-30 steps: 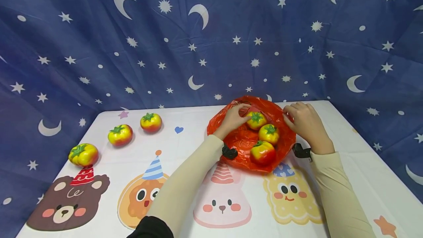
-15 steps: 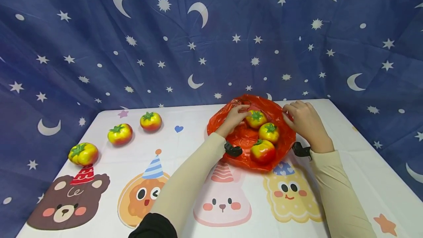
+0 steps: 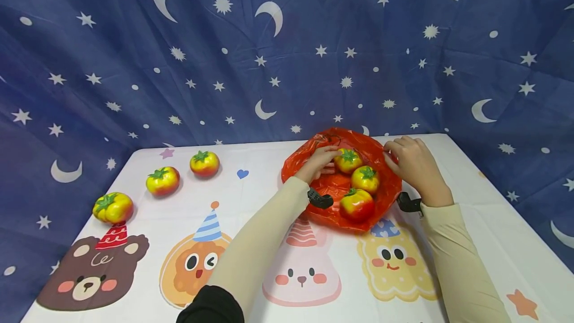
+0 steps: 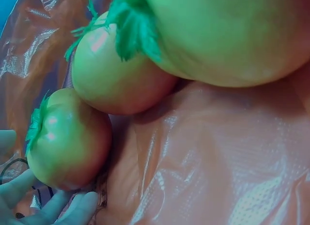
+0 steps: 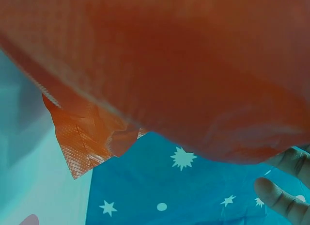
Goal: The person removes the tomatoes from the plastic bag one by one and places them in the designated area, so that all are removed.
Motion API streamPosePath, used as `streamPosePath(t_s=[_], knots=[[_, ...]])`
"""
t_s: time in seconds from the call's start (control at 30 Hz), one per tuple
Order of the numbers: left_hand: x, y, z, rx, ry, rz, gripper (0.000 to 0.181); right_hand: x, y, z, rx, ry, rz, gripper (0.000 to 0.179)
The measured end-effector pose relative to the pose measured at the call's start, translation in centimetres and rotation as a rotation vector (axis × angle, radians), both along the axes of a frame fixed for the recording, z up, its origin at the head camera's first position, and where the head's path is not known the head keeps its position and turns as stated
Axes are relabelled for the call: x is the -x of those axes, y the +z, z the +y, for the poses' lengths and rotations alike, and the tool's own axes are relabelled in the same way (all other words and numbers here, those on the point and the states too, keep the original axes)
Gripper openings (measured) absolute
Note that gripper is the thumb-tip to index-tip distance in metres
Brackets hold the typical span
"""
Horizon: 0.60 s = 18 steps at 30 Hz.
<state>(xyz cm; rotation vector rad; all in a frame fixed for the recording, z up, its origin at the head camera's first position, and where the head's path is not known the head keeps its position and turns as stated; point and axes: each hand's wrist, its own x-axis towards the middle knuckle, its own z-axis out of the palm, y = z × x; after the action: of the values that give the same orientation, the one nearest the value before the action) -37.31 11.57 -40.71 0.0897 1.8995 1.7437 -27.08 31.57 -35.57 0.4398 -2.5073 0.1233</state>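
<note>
At two o'clock on the table point(image 3: 251, 198), the right hand point(image 3: 414, 166) pinches the red bag point(image 3: 385, 191) rim; the left hand point(image 3: 318, 161), fingers loosely curled, touches the far tomato point(image 3: 347, 160). Bagging is midway; next likely calls for releasing it.

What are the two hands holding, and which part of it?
The right hand grips the red plastic bag by its right rim. The left hand reaches inside beside the far tomato; its grip cannot be told.

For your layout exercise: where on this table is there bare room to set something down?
Bare cloth lies between the nearest loose tomato and the red bag, and along the near table edge. The bag is crowded: three tomatoes, left hand and right hand.
</note>
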Motion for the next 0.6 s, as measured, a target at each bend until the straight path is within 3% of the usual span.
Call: streamPosePath(t_s=[0.6], knots=[[0.03,-0.82,0.03,0.022,-0.043,0.042,0.055,-0.01,0.09,-0.01,0.006,-0.007,-0.004,0.016]])
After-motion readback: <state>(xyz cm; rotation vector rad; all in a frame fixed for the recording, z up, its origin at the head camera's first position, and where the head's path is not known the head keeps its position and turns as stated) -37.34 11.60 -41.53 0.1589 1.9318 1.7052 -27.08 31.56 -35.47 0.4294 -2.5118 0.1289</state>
